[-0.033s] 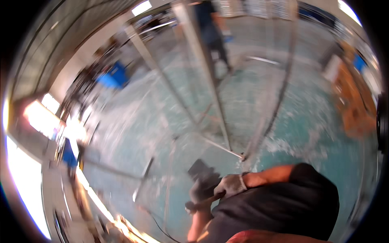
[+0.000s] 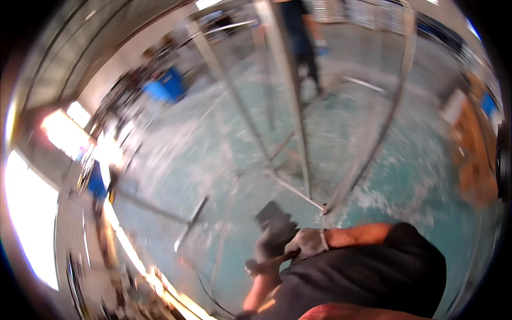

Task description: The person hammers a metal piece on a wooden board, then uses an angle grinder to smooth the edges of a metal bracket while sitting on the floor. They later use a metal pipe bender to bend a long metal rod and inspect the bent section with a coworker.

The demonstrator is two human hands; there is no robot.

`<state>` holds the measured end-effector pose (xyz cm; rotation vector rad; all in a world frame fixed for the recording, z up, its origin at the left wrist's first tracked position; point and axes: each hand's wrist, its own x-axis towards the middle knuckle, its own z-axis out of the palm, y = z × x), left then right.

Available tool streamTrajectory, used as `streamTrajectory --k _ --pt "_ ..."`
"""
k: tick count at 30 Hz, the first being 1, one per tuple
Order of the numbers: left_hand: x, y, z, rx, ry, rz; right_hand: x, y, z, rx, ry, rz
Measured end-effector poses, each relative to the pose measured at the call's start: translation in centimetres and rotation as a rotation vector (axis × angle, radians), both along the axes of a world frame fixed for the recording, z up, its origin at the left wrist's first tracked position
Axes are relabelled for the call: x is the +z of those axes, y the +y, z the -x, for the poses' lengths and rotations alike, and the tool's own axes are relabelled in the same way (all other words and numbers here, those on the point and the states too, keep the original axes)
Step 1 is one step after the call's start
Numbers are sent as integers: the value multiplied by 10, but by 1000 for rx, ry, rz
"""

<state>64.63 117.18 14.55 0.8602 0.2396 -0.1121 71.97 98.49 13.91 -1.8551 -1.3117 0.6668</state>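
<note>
Both my hands wear grey gloves and are close together in front of my dark shirt. My left hand (image 2: 271,246) is closed round a dark flat rectangular piece (image 2: 272,214), whose squared end sticks out beyond the fingers. My right hand (image 2: 310,242) is beside it, its fingers curled at the end of a brown stick-like handle (image 2: 278,260). That handle crosses over my left wrist and ends in a pale rounded tip. Blur hides the exact kind of both things and part of the right fingers.
A tall metal frame (image 2: 292,101) of several bars stands ahead on the green floor (image 2: 410,160). A metal bar (image 2: 192,224) and a dark cable (image 2: 205,293) lie at left. A person (image 2: 301,42) stands beyond. A blue bin (image 2: 166,85) and brown cardboard (image 2: 472,149) flank the area.
The whole view has shifted slightly, with the frame and background appearing farther right. My hands keep nearly the same pose and hold.
</note>
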Motion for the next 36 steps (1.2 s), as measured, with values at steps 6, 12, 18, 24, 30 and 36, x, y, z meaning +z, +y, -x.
streamTrajectory --k 6,12,18,24,30,36 --pt "28 -43 -38 -8 -81 199 -26 -37 -41 74 -28 91" --pt "-8 -55 -50 97 -367 -204 -30 -55 -76 155 -36 297" --pt "6 -40 -45 -65 -496 -3 -9 -33 -80 146 -14 378" --pt "4 -19 -54 -30 -229 47 -17 -41 -74 6 67 242" --pt "8 -17 -63 -34 -185 -239 -41 -51 -76 -31 47 195" --pt "5 -8 -69 -14 -231 -175 -33 -38 -79 19 59 256"
